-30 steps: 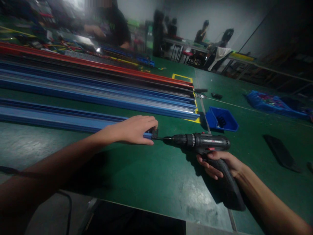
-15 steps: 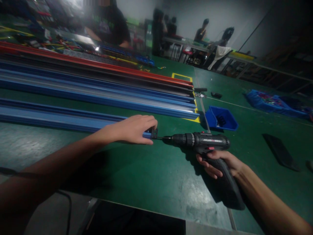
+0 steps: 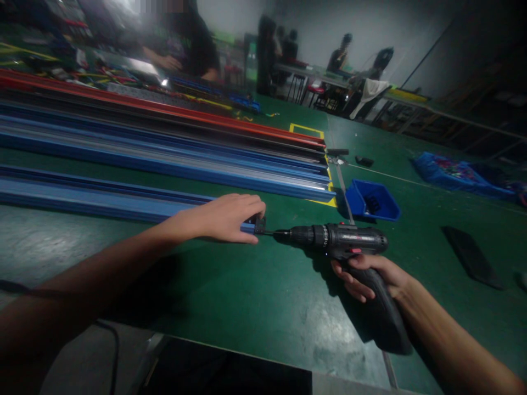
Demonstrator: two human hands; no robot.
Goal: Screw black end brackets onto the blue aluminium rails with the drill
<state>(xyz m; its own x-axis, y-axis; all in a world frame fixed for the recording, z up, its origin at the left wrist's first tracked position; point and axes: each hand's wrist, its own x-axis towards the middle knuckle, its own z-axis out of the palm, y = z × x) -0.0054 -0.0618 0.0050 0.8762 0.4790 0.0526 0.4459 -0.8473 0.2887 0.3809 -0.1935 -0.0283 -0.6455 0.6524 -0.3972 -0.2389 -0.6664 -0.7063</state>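
Note:
My left hand (image 3: 228,218) is wrapped over the right end of a long blue metal profile (image 3: 102,197) that lies on the green table. At that end sits a small black end piece (image 3: 260,224), between my thumb and fingers. In my right hand (image 3: 366,277) is a black cordless drill (image 3: 341,240), held by its handle and pointing left. Its thin bit (image 3: 269,233) reaches the black end piece. My palm and fingers hide part of the profile's end.
Behind lie several more blue profiles (image 3: 173,153) and an orange one (image 3: 197,112). A blue bin (image 3: 376,206) with dark parts stands beyond the drill. To the right are a flat black object (image 3: 471,255) and blue trays (image 3: 457,170). A person (image 3: 185,44) is across the table.
Both hands, the drill and the profile stay almost where they were. A small light now shows on the drill near its trigger. The person across the table has moved a hand.

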